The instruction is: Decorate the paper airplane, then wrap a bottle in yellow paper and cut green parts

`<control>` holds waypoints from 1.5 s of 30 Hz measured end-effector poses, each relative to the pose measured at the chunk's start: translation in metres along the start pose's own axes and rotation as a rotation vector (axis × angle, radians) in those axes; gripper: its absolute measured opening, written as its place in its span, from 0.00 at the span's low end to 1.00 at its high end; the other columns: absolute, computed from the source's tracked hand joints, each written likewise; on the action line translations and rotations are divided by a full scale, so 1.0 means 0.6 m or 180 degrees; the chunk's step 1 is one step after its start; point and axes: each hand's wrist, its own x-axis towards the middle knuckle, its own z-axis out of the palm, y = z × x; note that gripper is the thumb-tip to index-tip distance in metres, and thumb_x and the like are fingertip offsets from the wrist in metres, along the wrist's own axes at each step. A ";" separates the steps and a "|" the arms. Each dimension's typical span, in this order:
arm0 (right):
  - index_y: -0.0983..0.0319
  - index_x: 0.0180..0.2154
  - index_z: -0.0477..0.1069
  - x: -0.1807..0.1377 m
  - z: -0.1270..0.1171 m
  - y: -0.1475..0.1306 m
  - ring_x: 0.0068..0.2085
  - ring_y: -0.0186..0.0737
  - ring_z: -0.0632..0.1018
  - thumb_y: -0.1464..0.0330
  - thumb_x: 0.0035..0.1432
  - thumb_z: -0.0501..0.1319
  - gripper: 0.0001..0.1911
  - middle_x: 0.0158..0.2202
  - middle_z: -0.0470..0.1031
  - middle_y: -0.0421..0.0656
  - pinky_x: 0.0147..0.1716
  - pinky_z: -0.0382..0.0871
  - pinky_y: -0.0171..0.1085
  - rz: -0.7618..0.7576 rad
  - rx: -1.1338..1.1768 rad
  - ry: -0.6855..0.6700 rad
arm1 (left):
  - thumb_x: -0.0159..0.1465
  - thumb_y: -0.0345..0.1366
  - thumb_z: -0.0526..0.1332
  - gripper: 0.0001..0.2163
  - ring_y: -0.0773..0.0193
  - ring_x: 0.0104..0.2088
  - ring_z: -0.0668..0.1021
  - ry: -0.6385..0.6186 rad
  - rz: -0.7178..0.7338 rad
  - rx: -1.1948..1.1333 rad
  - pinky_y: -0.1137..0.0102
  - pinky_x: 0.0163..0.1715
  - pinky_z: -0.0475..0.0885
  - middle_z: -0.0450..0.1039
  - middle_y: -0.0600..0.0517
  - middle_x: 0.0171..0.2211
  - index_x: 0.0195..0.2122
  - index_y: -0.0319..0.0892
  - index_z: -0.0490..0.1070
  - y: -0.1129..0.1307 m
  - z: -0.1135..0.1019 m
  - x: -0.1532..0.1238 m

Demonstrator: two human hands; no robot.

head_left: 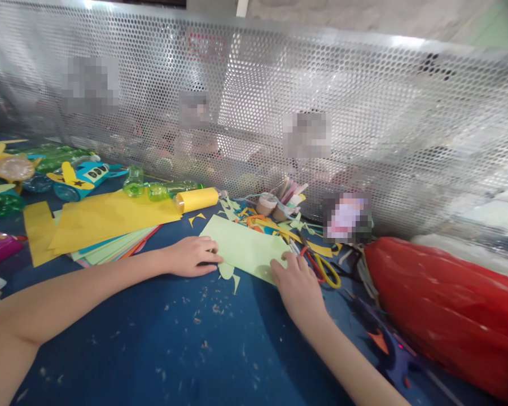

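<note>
A sheet of light green paper (248,248) lies at a slant on the blue table. My left hand (193,256) rests at its left end, fingers stretched out and apart, their tips touching the paper's edge. On the right end lies my right hand (298,282), fingers spread and slightly bent, pressing on the paper. Small green cut-out scraps (227,270) stick out below the sheet near my left fingertips. Beside my right hand are scissors with yellow and red handles (328,270), partly hidden by that hand.
Left are yellow sheets (114,220), coloured paper (114,248), a yellow-wrapped bottle (198,199) and a blue bottle plane (88,179). Paper scraps (258,217) lie behind. A purple glue gun (395,355) and red plastic bag (444,304) are right. A perforated metal screen (254,73) stands behind.
</note>
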 end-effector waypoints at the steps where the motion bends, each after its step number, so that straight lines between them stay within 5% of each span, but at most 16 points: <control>1: 0.59 0.40 0.72 -0.003 -0.005 -0.005 0.46 0.53 0.70 0.74 0.60 0.56 0.09 0.49 0.70 0.53 0.39 0.64 0.44 -0.0174 -0.0050 0.0288 | 0.66 0.39 0.52 0.13 0.60 0.39 0.72 0.0037 0.0005 -0.0030 0.66 0.40 0.67 0.71 0.47 0.40 0.46 0.45 0.72 0.000 0.001 0.001; 3: 0.58 0.46 0.72 -0.009 -0.012 -0.020 0.47 0.51 0.70 0.74 0.60 0.55 0.14 0.51 0.70 0.51 0.45 0.62 0.46 -0.0663 0.0019 0.0704 | 0.66 0.39 0.52 0.13 0.59 0.40 0.72 0.0090 0.0027 -0.0050 0.66 0.42 0.66 0.71 0.47 0.42 0.47 0.45 0.72 0.001 0.004 0.002; 7: 0.54 0.56 0.65 -0.017 -0.014 -0.048 0.52 0.46 0.68 0.66 0.65 0.51 0.19 0.52 0.71 0.46 0.57 0.52 0.49 -0.1390 0.0512 0.0768 | 0.66 0.41 0.52 0.15 0.58 0.39 0.71 0.0073 0.0090 0.0063 0.65 0.42 0.66 0.71 0.46 0.44 0.50 0.45 0.70 0.001 0.006 0.002; 23: 0.47 0.59 0.60 -0.018 -0.002 -0.048 0.56 0.46 0.66 0.61 0.66 0.49 0.21 0.53 0.70 0.44 0.58 0.51 0.52 -0.1163 0.0842 0.0473 | 0.67 0.44 0.51 0.17 0.57 0.39 0.66 0.0003 0.0112 0.0198 0.63 0.46 0.61 0.66 0.47 0.45 0.56 0.53 0.66 0.002 0.012 -0.001; 34: 0.58 0.47 0.74 -0.015 -0.012 -0.054 0.57 0.48 0.66 0.64 0.64 0.51 0.15 0.51 0.72 0.47 0.59 0.51 0.54 -0.1158 0.0698 0.0703 | 0.67 0.47 0.49 0.18 0.57 0.40 0.65 -0.0076 0.0073 0.0362 0.63 0.46 0.61 0.65 0.47 0.46 0.57 0.57 0.64 0.004 0.011 -0.001; 45: 0.63 0.27 0.77 -0.038 -0.031 -0.073 0.40 0.48 0.72 0.76 0.54 0.59 0.09 0.31 0.75 0.47 0.54 0.58 0.53 -0.0580 -0.0204 0.0585 | 0.68 0.47 0.46 0.19 0.58 0.40 0.65 -0.0265 0.0044 0.0381 0.62 0.48 0.59 0.64 0.47 0.47 0.58 0.55 0.63 0.006 0.005 0.000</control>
